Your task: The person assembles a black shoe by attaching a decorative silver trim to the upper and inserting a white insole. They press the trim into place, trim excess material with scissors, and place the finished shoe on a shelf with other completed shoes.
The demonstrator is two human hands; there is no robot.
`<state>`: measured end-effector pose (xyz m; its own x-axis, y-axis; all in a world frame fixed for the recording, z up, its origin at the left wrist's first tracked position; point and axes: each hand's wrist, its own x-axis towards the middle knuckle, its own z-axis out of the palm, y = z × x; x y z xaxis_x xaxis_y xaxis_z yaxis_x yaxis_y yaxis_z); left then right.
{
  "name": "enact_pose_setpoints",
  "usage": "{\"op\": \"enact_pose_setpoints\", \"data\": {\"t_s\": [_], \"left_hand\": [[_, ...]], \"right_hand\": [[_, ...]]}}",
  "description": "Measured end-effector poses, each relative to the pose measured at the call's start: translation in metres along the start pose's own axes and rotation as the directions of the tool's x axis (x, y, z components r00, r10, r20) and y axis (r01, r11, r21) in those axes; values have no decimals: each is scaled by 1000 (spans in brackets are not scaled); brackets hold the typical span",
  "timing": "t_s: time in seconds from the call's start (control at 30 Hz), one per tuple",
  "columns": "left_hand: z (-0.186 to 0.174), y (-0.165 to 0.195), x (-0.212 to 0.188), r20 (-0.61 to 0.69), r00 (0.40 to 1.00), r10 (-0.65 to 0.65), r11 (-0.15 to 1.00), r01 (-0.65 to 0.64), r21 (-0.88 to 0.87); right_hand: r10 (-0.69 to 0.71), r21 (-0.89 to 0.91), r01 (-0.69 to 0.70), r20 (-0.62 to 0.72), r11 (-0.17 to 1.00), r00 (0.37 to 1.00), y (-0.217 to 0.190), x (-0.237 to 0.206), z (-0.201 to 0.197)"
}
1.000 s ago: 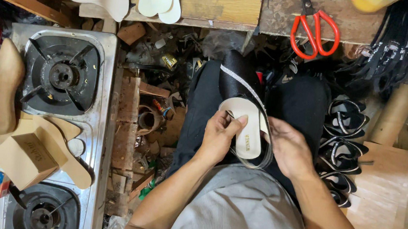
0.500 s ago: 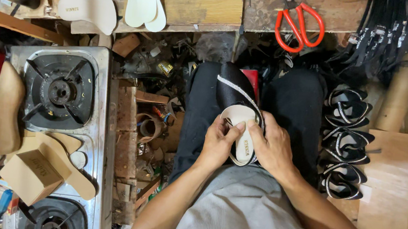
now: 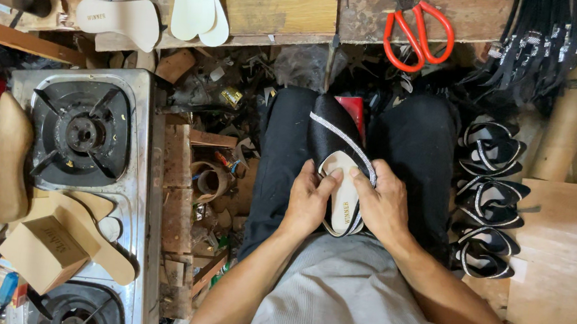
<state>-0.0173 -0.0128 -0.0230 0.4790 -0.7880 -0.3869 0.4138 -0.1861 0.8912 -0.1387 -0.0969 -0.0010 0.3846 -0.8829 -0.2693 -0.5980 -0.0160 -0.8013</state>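
While seated with black shoe (image 3: 336, 152) resting on lap between knees, left hand (image 3: 309, 201) and right hand (image 3: 385, 204) both in closed grip on its sides, thumbs pressing cream insole (image 3: 344, 190); gas stove (image 3: 85, 132) at left, red scissors (image 3: 417, 25) on bench (image 3: 280, 4), finished sandals (image 3: 488, 198) stacked at right.

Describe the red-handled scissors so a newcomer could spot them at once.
Start at the wooden bench along the top edge. Right of the pale insoles lie the scissors, blades pointing up. Their bright red loop handles stand out against the black straps hanging beside them.
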Motion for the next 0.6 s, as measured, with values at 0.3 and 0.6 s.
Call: {"op": "enact_pose_setpoints", "data": {"t_s": [0.3, 0.6], "left_hand": [[1, -8, 3, -64, 998, -11, 997, 16, 79], [1, -15, 4, -100, 994, 52, 977, -30, 210]], "right_hand": [[-17, -22, 17, -5, 1000, 1000, 6, 4, 9], [-88, -53, 87, -18, 995, 996, 17, 11, 14]]}}
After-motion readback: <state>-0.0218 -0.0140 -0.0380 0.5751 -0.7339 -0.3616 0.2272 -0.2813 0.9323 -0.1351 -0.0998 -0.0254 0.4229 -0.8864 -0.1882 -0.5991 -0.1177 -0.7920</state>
